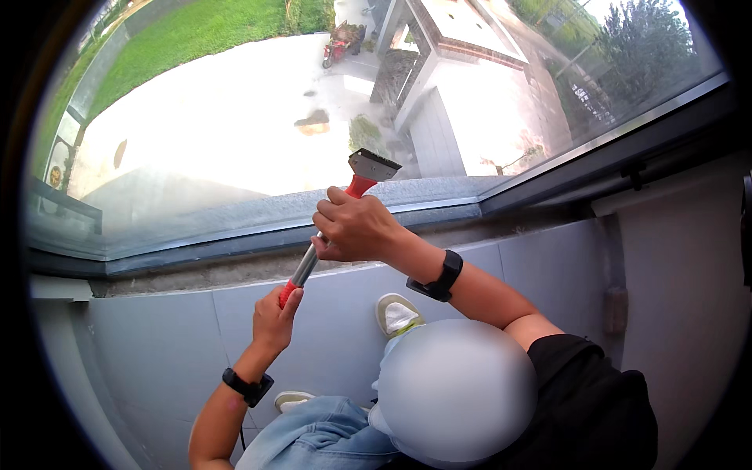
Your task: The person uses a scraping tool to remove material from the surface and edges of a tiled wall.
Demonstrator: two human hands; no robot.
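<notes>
A scraper (pixel 375 167) with a wide metal head, a dark blade edge, red plastic parts and a silver tube handle is held slantwise in front of the window glass (pixel 235 135). My right hand (pixel 355 226) is closed around its upper handle, just below the red neck. Lower down, my left hand (pixel 275 317) grips the red end of the handle, thumb laid along it. The blade end points up and away from me, overlapping the pane in view; whether it touches the glass I cannot tell.
A dark metal window frame (pixel 294 238) runs across, turning a corner at right. Below it lie a rough sill strip (pixel 176 286) and grey floor tiles (pixel 158 329). A wall (pixel 681 282) stands at right. Outside are a paved yard, grass and a red vehicle (pixel 333 51).
</notes>
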